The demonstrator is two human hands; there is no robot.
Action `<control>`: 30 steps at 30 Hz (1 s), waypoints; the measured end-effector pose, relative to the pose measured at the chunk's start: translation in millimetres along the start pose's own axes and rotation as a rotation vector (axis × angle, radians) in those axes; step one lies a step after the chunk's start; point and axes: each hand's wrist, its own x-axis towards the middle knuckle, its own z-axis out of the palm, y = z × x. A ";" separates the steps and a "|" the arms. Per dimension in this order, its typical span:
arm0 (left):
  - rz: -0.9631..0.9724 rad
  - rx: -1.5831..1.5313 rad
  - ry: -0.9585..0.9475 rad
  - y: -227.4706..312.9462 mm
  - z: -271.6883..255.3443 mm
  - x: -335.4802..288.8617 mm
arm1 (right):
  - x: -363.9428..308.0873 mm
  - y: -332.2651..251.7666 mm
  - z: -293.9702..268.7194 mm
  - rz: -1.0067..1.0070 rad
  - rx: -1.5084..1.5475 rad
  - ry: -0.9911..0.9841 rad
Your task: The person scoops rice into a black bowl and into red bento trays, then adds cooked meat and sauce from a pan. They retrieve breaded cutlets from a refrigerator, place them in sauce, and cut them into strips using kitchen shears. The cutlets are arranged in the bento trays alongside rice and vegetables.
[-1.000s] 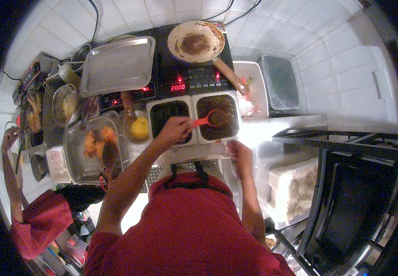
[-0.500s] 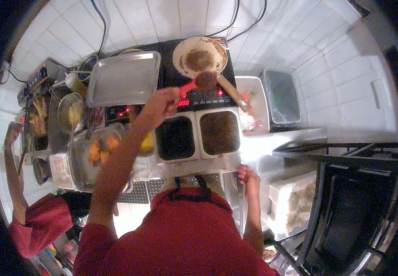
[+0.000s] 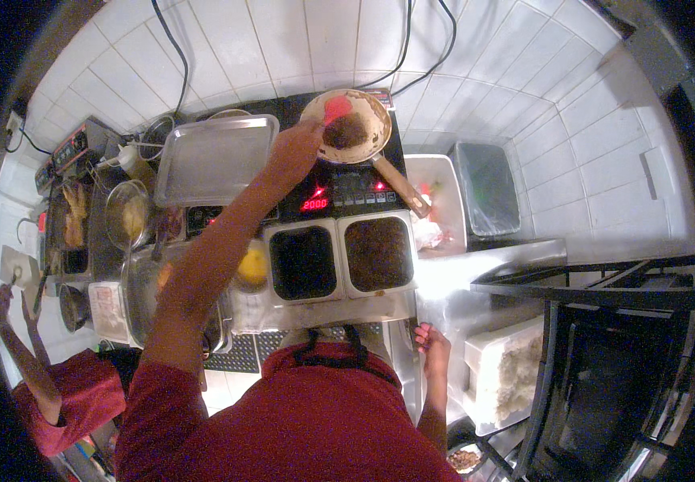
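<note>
Two hands are at work: the left hand (image 3: 297, 151) grasps one red ladle (image 3: 337, 106), its head tipped over the pan, while the right hand (image 3: 434, 347) hangs near the desk (image 3: 323, 312), fingers half curled (whether it holds or touches anything, I cannot tell). One frying pan (image 3: 376, 130) with one wooden handle sits on the black cooktop (image 3: 349, 177), a single dark brown patch of sauce (image 3: 347, 135) lying inside. Nearer the body stand two rectangular tubs (image 3: 379, 291) side by side, the left one's contents nearly black, the right one's brown. One empty metal tray (image 3: 217, 161) lies left of the pan. Further left are one clear bowl (image 3: 148, 210) and one co-worker's two hands (image 3: 4, 302).

As for writing, one red digital display (image 3: 313, 204) glows on the cooktop; the red-and-white label (image 3: 381, 96) behind the pan is too small to read.
</note>
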 end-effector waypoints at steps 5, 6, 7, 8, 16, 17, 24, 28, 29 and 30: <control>-0.225 -0.063 -0.031 26.3 -63.1 -40.3 | 6.0 0.6 0.5 -0.028 -0.055 -0.020; -0.241 -0.092 -0.005 33.1 -77.0 -58.1 | 8.3 -0.1 0.9 -0.023 -0.052 -0.027; -0.277 -0.160 -0.077 40.7 -90.7 -81.4 | 9.8 -0.4 1.1 -0.014 -0.052 -0.032; -0.289 -0.227 -0.108 51.1 -101.2 -107.3 | 11.1 -0.7 1.0 -0.011 -0.066 -0.027; -0.352 -0.125 -0.394 81.4 -83.2 -251.6 | 10.2 -11.1 11.6 -0.040 -0.133 -0.048; -0.308 -0.090 -0.368 79.0 -75.6 -261.2 | 9.2 -14.5 14.1 -0.052 -0.170 -0.046; -0.396 -0.428 -0.291 69.8 -40.4 -287.5 | 2.6 -28.6 25.0 -0.093 -0.217 -0.078; -0.825 -0.765 -0.515 67.3 -45.5 -282.3 | -0.4 -19.3 24.2 -0.082 -0.214 -0.096; -0.952 -0.857 -0.584 67.0 -49.2 -280.3 | -0.6 -16.3 23.7 -0.073 -0.222 -0.096; -1.010 -1.000 -0.577 66.8 -53.7 -278.1 | -0.9 -13.4 23.2 -0.062 -0.213 -0.099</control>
